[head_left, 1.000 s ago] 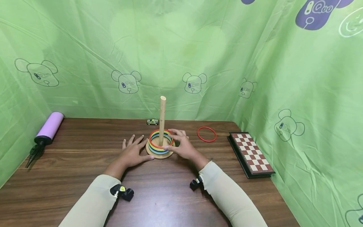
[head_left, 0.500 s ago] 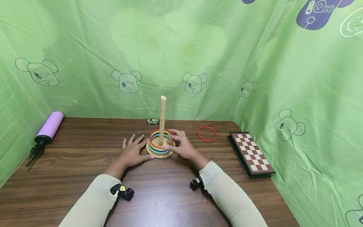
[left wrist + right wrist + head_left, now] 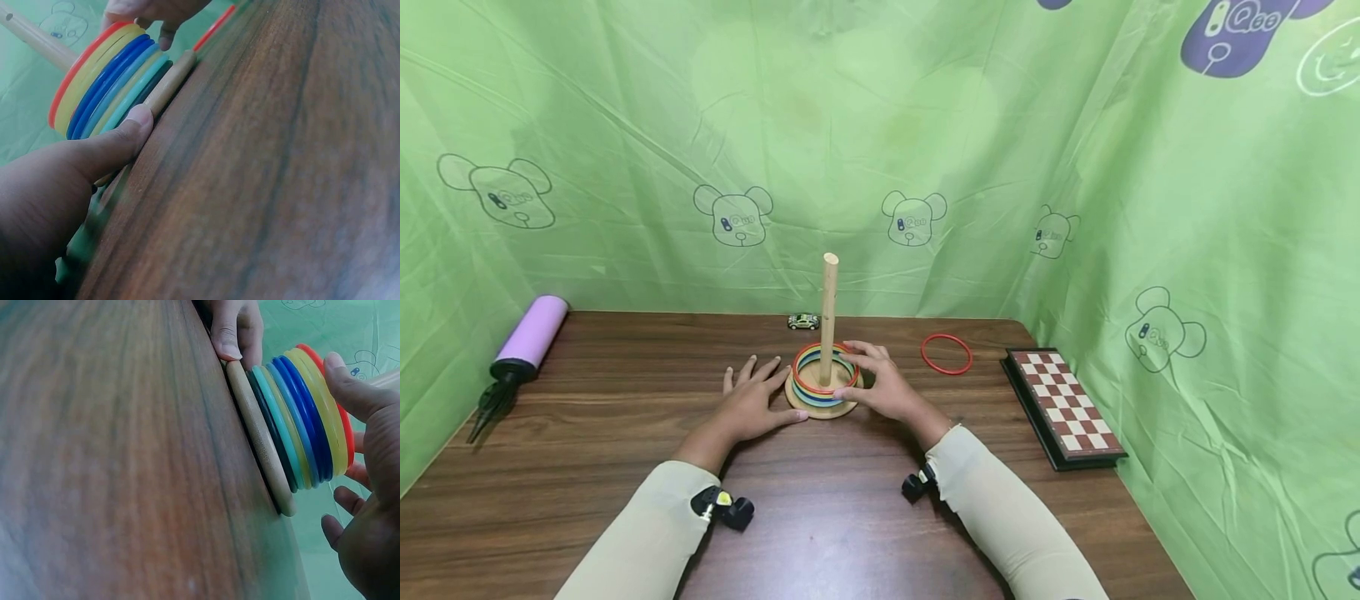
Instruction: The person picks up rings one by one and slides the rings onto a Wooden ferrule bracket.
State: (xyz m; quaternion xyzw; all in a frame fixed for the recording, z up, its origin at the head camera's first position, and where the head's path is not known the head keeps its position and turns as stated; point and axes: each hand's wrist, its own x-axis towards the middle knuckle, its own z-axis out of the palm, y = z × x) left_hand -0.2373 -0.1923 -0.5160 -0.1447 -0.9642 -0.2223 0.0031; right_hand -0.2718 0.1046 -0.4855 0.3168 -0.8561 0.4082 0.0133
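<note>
Between the two hands, a wooden post (image 3: 828, 308) stands upright on a round wooden base (image 3: 259, 437). Around it is a stack of coloured rings, with a red ring (image 3: 347, 437) on top and yellow, blue (image 3: 312, 419), turquoise and dark rings below. My left hand (image 3: 752, 412) lies with fingers spread at the stand's left side, its thumb (image 3: 140, 119) pressing the base's edge. From the right, my right hand (image 3: 887, 387) holds the top red ring between its thumb (image 3: 340, 372) and fingers. Its fingertips are partly hidden behind the rings in the right wrist view.
A loose red ring (image 3: 922, 353) lies flat to the right. Behind the post sits a small toy car (image 3: 803, 322). A purple hand pump (image 3: 535, 333) is at the far left, and a chessboard (image 3: 1067, 408) at the right edge. Green curtain (image 3: 820, 150) surrounds the table.
</note>
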